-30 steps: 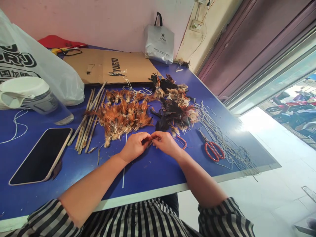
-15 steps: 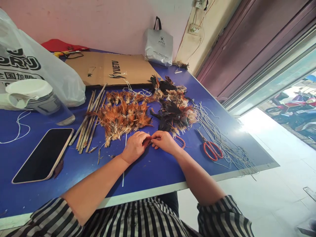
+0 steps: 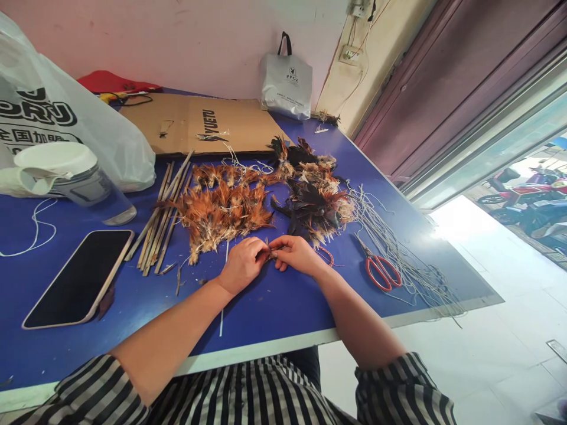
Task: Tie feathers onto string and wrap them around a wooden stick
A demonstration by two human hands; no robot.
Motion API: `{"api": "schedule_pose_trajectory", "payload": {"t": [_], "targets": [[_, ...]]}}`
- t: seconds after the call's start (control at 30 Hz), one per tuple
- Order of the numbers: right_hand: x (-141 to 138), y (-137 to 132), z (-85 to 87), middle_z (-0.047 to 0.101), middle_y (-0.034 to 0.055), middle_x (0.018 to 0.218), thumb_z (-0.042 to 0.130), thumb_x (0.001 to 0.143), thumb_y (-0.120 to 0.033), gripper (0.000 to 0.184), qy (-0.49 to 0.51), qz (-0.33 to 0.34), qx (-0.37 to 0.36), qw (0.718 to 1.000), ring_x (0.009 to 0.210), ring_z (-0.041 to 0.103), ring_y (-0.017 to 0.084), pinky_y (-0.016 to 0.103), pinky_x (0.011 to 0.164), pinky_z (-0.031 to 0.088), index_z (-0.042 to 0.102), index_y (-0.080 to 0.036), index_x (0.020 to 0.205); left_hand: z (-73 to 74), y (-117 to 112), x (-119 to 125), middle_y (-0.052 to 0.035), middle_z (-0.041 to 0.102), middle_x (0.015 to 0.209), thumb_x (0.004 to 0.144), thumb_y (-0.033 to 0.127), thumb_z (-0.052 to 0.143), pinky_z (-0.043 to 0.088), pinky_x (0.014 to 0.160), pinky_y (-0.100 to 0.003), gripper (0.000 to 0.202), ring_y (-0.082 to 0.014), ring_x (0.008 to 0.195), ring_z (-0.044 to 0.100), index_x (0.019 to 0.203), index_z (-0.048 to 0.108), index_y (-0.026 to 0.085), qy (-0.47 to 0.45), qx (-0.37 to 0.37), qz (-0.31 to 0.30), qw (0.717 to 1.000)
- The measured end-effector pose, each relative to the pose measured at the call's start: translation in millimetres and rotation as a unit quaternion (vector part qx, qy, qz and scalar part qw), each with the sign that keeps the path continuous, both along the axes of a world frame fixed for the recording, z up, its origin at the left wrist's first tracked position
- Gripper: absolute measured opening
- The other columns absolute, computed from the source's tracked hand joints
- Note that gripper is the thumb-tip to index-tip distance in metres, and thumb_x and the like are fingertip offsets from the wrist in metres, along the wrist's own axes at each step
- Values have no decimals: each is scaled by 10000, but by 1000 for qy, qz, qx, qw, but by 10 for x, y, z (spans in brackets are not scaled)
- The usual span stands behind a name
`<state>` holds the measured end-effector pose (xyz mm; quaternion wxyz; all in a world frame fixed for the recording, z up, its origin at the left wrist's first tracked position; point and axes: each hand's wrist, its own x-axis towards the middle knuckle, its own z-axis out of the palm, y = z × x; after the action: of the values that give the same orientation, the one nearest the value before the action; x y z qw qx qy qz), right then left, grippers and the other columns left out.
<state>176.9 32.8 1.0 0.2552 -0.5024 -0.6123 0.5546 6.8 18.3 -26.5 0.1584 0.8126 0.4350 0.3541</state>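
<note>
My left hand (image 3: 243,264) and my right hand (image 3: 295,254) meet above the blue table (image 3: 283,313), fingertips pinched close together. Something thin and dark shows between them, too small and covered to name. A red patterned cord (image 3: 326,255) curves out from beside my right hand. Just beyond my hands lie orange-brown feathers (image 3: 225,209) in tied bunches, and to their right black and brown feathers (image 3: 314,203). Red-handled scissors (image 3: 383,273) rest to the right of my right hand.
Thin cords (image 3: 398,254) spread toward the right table edge. Wooden sticks (image 3: 162,218), a phone (image 3: 77,280), a lidded clear jug (image 3: 86,183) and a white plastic bag (image 3: 101,130) occupy the left. Flattened cardboard (image 3: 177,121) and a silver bag (image 3: 286,85) are at the back.
Both hands stay together in nearly the same place, with small finger movements. A thin dark tip now shows above the fingertips. The whole view has shifted slightly.
</note>
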Motion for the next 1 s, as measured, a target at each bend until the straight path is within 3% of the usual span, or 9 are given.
{"api": "schedule_pose_trajectory", "payload": {"t": [0.1, 0.17, 0.3, 0.43, 0.53, 1.0], "targets": [[12, 18, -86, 584, -27, 494, 560, 758, -196, 92, 8, 7, 9, 1000, 413, 555, 90, 201, 447, 468, 570, -130, 821, 7, -3, 1, -51, 600, 776, 833, 172, 491, 415, 711, -289, 109, -169, 763, 546, 784, 587, 170, -3, -1, -5, 1000], [19, 15, -118, 608, 4, 607, 559, 759, -214, 81, 10, 5, 41, 999, 453, 570, 95, 212, 447, 471, 563, -139, 788, 10, -3, -1, -48, 606, 775, 830, 178, 499, 417, 706, -287, 102, -168, 759, 548, 780, 588, 173, -9, -4, -5, 1000], [63, -35, -69, 551, 71, 1008, 543, 765, -179, 67, -39, 3, 205, 978, 568, 557, 66, 221, 510, 470, 582, -145, 723, 8, 12, -28, -41, 614, 765, 809, 156, 519, 422, 708, -286, 97, -165, 757, 554, 750, 593, 178, -30, -13, 4, 999], [156, -89, 40, 511, 56, 981, 533, 761, -117, 79, -142, 11, 355, 924, 707, 518, 103, 254, 659, 443, 595, -160, 742, 14, 48, -68, -36, 615, 745, 778, 128, 539, 421, 723, -294, 100, -164, 744, 548, 696, 572, 175, -36, -12, 13, 999], [199, -107, 86, 501, 55, 966, 518, 769, -107, 94, -182, 25, 370, 910, 759, 509, 124, 254, 682, 419, 589, -167, 778, 43, 65, -81, -31, 615, 729, 766, 116, 541, 417, 727, -297, 117, -162, 734, 541, 664, 550, 174, -27, -18, 7, 999], [166, -88, -4, 503, 39, 828, 441, 739, -59, 132, -197, 32, 366, 909, 761, 498, 147, 260, 703, 396, 453, -187, 710, 95, 52, -71, -38, 583, 686, 756, 119, 545, 399, 698, -299, 145, -170, 721, 517, 623, 519, 172, -17, -66, 11, 998]]}}
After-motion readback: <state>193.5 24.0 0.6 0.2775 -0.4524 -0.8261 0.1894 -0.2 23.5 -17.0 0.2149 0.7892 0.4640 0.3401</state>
